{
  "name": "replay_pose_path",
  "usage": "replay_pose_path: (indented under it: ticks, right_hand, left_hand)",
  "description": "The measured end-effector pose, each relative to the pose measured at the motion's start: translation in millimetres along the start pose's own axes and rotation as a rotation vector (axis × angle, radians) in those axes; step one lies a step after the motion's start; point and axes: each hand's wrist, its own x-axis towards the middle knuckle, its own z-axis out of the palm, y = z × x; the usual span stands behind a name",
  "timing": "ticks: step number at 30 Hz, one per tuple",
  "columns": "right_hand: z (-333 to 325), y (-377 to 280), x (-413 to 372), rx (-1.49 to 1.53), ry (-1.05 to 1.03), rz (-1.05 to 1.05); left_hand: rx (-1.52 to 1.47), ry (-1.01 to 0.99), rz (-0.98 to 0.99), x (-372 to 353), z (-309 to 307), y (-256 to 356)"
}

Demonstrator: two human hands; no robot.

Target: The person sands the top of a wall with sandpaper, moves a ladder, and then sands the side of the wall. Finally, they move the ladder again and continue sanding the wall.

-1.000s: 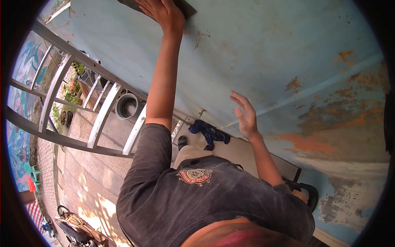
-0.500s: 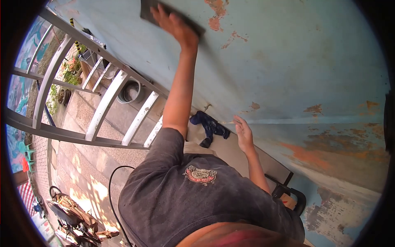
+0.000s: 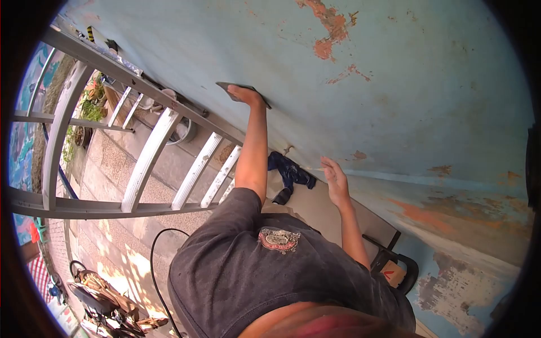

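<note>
My left hand (image 3: pixel 246 96) presses a dark, flat sheet of sandpaper (image 3: pixel 226 90) against the pale blue wall (image 3: pixel 417 107), arm stretched forward. The sheet's edges stick out past the palm on both sides. My right hand (image 3: pixel 337 183) is raised beside the lower wall, fingers extended and loosely together, with nothing in it. Between the two arms, a dark blue cloth (image 3: pixel 289 172) lies in a heap near the foot of the wall.
An aluminium ladder (image 3: pixel 149 155) leans across the left side, close to my left arm. Beyond its rungs stand a metal bucket (image 3: pixel 183 132) and potted plants. A motorcycle (image 3: pixel 104 298) is at lower left. A black cable (image 3: pixel 153 253) hangs beside me. Paint peels in patches (image 3: pixel 332 28) on the wall.
My left hand has come down the wall toward me with the sandpaper, from the top of the view. My right hand has hardly moved. The view has shifted slightly.
</note>
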Motion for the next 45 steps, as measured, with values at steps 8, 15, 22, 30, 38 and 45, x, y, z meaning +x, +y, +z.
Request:
replay_pose_path:
  ticks: [8, 15, 22, 30, 38, 45]
  right_hand:
    - [19.9, -24.3, 20.2, -0.063, -0.049, -0.006]
    - [22.3, -37.9, 19.6, -0.072, 0.021, -0.066]
    - [3.2, 2.8, -17.9, -0.052, 0.181, 0.027]
    - [-14.9, -7.8, -23.9, -0.074, 0.103, -0.026]
    - [-73.2, 3.0, -60.6, -0.141, 0.057, -0.08]
    - [-134.4, 37.5, -104.6, -0.162, -0.017, 0.008]
  left_hand:
    - [0.488, -0.339, 0.714, -2.4, 208.3, 215.5]
    - [0.501, -0.346, 0.803, -16.3, 182.2, 185.2]
    - [0.513, 0.006, 0.065, -71.1, 49.1, 34.7]
    - [0.457, -0.418, 0.87, -85.6, 277.0, 252.3]
    - [0.493, -0.217, 0.583, -121.4, 173.3, 159.5]
    - [0.443, 0.082, 0.13, -240.8, 106.7, 46.4]
